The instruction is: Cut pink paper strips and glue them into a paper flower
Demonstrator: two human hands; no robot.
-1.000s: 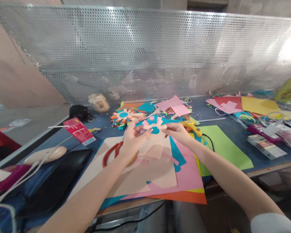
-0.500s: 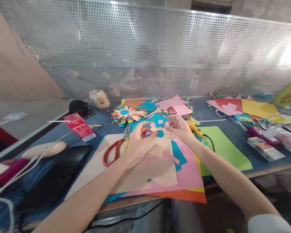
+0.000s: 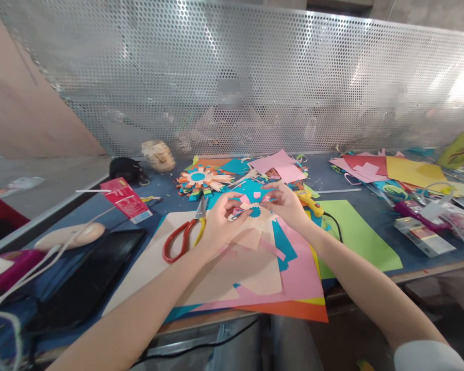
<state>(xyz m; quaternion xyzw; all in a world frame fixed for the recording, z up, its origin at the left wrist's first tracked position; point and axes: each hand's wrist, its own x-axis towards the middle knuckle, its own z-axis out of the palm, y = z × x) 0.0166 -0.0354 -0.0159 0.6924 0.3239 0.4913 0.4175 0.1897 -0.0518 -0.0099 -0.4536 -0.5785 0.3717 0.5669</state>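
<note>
Between both hands is a small paper flower point(image 3: 255, 211) with a blue centre and pale and pink petal strips. My left hand point(image 3: 227, 212) is closed on its left edge, thumb and fingers pinched. On the opposite edge my right hand point(image 3: 285, 204) pinches the flower too, its fingers partly covering the petals. Beneath them lies a stack of coloured sheets, with a cream sheet point(image 3: 232, 278) on top and a pink sheet point(image 3: 302, 268) showing at the right. Red-handled scissors point(image 3: 183, 234) rest on the cream sheet, just left of my left hand.
Behind the scissors lies a finished-looking paper flower point(image 3: 197, 177) on paper scraps. A yellow glue gun point(image 3: 310, 203) with a black cord sits right of my right hand, near a green sheet point(image 3: 355, 234). A black tray-like object point(image 3: 96, 278) lies left. A perforated metal panel point(image 3: 274, 87) stands behind.
Almost nothing differs. Both hands keep their pinch on the paper flower, with only slight finger movement at the right; the view has shifted a little.
</note>
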